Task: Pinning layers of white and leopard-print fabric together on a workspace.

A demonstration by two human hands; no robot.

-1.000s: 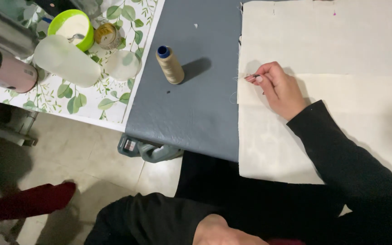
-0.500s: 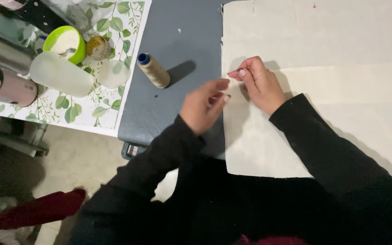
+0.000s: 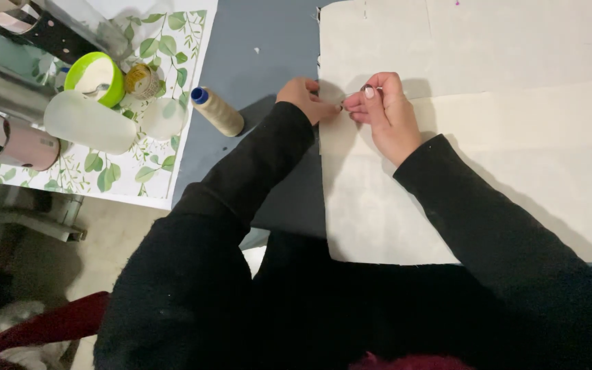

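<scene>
My left hand (image 3: pixel 305 97) and my right hand (image 3: pixel 385 113) meet fingertip to fingertip at the left edge of a cream fabric sheet (image 3: pixel 488 144) laid on a grey-blue table (image 3: pixel 255 62). Both hands pinch something tiny between them, likely a needle or thread; it is too small to make out. A beige thread spool with a blue core (image 3: pixel 217 112) lies on its side just left of my left hand. Both sleeves are black.
A leaf-patterned mat (image 3: pixel 131 175) at the left carries a green bowl (image 3: pixel 94 77), a small gold-lidded jar (image 3: pixel 143 81), a frosted white bottle (image 3: pixel 89 123) and a pink cup (image 3: pixel 8 140). A second fabric layer (image 3: pixel 515 34) lies farther back. Floor shows at lower left.
My left hand came up from my lap to the fabric edge and now touches my right hand's fingertips. The view shifted, so the fabric sits more central.
</scene>
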